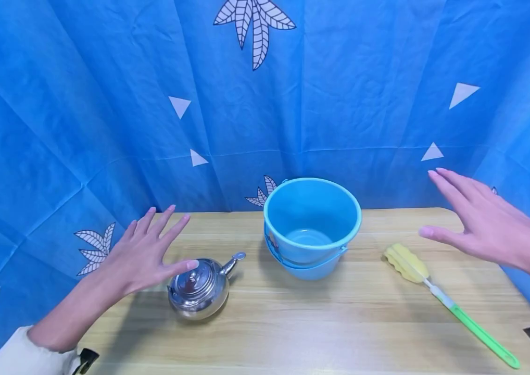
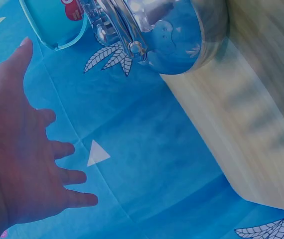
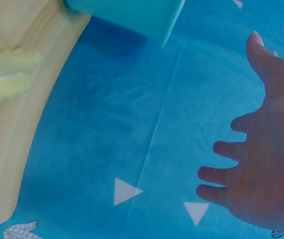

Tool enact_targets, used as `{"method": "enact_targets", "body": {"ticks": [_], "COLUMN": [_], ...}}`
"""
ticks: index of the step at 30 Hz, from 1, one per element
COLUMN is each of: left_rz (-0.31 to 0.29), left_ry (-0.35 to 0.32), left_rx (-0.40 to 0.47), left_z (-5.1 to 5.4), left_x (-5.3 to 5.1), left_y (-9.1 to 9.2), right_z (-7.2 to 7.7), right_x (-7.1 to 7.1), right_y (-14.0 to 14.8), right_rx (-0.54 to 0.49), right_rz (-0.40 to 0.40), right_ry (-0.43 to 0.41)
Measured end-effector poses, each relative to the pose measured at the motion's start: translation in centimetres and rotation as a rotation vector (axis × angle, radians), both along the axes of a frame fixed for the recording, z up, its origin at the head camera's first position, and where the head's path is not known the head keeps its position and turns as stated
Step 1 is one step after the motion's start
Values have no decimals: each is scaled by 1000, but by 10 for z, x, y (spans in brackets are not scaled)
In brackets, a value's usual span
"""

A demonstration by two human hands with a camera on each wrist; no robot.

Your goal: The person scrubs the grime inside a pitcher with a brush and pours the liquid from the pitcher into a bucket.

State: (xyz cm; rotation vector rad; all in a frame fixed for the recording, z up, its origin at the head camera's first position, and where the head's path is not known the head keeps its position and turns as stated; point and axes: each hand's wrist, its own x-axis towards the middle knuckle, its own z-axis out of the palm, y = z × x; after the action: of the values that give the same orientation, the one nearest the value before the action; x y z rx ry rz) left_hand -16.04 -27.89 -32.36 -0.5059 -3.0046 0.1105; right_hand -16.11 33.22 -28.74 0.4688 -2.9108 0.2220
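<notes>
My left hand (image 1: 145,255) hovers with spread fingers beside a shiny metal teapot (image 1: 199,291), its thumb overlapping the lid in the head view. The teapot has a short spout pointing right. In the left wrist view the same teapot (image 2: 167,35) shows at the top, apart from the hand (image 2: 22,144). Over at the right, my right hand (image 1: 485,221) is held in the air, fingers extended, above and beyond a sponge brush (image 1: 407,263) with a yellow head and green handle. Between the hands stands a light blue bucket (image 1: 309,260), upright, with its handle lowered. Neither hand holds anything.
A light wood table (image 1: 293,333) carries all three objects. Behind it and along both sides hangs a blue curtain (image 1: 363,104) with white leaves and triangles. The table's back edge lies just behind the bucket.
</notes>
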Motion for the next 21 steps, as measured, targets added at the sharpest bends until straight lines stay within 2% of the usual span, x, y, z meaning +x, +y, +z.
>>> {"method": "enact_targets", "body": {"ticks": [6, 21], "left_rz": [-25, -8], "left_ry": [40, 26], "left_rx": [0, 42], "left_z": [-3, -14], "left_x": [2, 12], "left_y": [-1, -7], "right_z": [8, 28], "right_x": [1, 8], "right_y": [-10, -48], "right_rx": [4, 7], "right_rz": [9, 46], "right_ry": [-15, -27]}}
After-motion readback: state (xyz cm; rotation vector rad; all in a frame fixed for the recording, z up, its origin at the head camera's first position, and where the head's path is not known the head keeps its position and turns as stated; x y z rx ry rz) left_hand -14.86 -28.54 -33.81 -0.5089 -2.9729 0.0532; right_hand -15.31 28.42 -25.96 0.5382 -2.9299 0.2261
